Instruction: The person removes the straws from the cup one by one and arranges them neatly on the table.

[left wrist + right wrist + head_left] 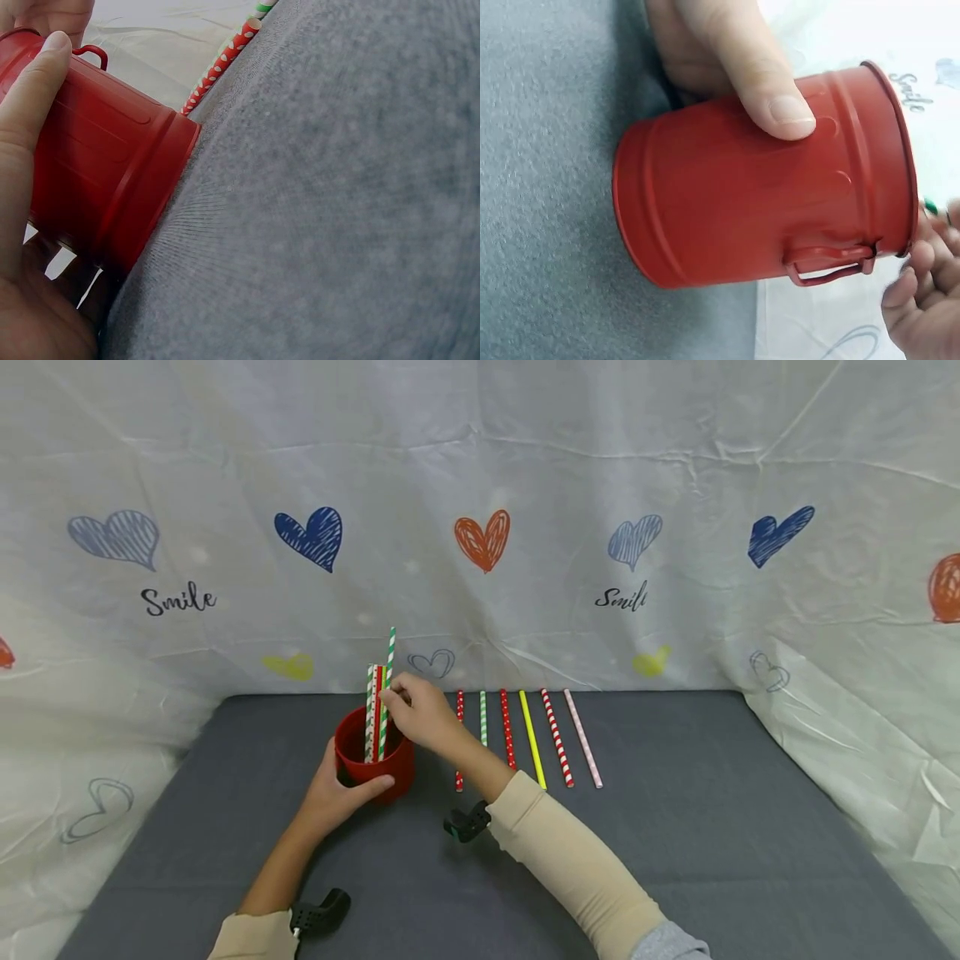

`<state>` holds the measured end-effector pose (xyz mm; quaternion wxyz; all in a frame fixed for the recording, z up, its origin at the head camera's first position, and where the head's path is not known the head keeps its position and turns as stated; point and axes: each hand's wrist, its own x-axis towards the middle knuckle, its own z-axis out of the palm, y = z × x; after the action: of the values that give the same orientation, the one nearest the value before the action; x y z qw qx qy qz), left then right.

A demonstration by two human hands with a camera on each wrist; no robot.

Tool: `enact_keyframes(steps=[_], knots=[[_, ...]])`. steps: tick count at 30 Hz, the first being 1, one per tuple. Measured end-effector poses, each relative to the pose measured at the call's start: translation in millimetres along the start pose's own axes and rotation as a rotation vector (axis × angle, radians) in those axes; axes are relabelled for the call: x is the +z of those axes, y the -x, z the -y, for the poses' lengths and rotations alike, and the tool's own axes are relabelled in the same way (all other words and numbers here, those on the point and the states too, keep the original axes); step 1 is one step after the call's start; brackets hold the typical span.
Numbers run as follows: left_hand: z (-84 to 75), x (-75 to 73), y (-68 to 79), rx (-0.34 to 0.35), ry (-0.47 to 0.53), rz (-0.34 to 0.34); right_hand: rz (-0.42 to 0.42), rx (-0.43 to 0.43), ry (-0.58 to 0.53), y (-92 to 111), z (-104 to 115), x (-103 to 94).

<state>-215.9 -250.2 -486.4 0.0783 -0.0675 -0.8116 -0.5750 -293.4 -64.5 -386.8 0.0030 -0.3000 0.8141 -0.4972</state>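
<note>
My left hand [337,802] grips a small red metal bucket [403,777] from its left side. In the right wrist view its thumb [787,112] lies along the wall, and a small loop handle [829,266] sticks out below the rim. Over the bucket's mouth, my right hand [426,712] pinches a green-and-white striped paper straw [391,652], whose lower end is inside the bucket. This straw stands higher than the several straws [371,718] leaning upright beside it, patterned in green stripes, dots, red and yellow.
Right of the bucket several straws lie in a row on the grey cloth: red dotted [460,703], green striped [483,718], another red dotted [507,727], yellow [532,739], red-and-white striped [557,739] and pale pink [582,739]. Behind hangs a white curtain [540,468] printed with hearts.
</note>
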Motion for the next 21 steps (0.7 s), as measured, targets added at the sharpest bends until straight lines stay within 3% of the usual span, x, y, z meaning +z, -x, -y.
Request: enact_keyframes(steps=[5, 15, 21], knots=[[0.0, -0.8, 0.5, 0.015, -0.01, 0.001, -0.068, 0.052, -0.128, -2.3, -2.4, -1.0], [3.0, -0.3, -0.9, 0.002, -0.005, -0.007, -0.062, 0.209, -0.477, -4.1, -3.8, -3.6], [4.5, -0.9, -1.3, 0.003, -0.014, -0.008, -0.01, 0.251, -0.536, -0.8, -1.2, -8.0]])
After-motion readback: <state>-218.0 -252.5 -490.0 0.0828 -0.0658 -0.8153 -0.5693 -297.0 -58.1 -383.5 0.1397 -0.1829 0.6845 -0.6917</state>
